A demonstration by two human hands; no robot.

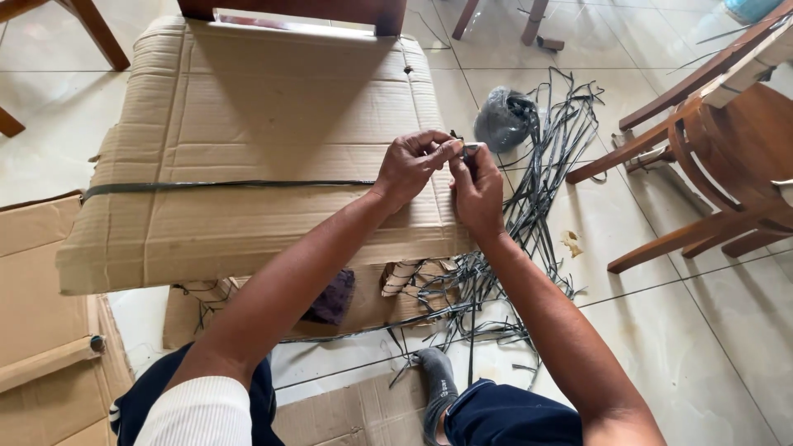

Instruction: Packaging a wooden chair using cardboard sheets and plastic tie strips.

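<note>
What sat between the fingertips was too small to make out, maybe a little metal clip. The left hand and right hand were pressed close together, both pinching the end of a dark strap. The strap ran flat from left to right across the cardboard-wrapped bundle. Its right edge was under the hands. Loose straps covered the floor beside it, near a wooden chair.

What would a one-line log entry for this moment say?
left hand: pinching strap end | right hand: gripping same end | strap: across cardboard-wrapped bundle | loose straps: on floor
</note>
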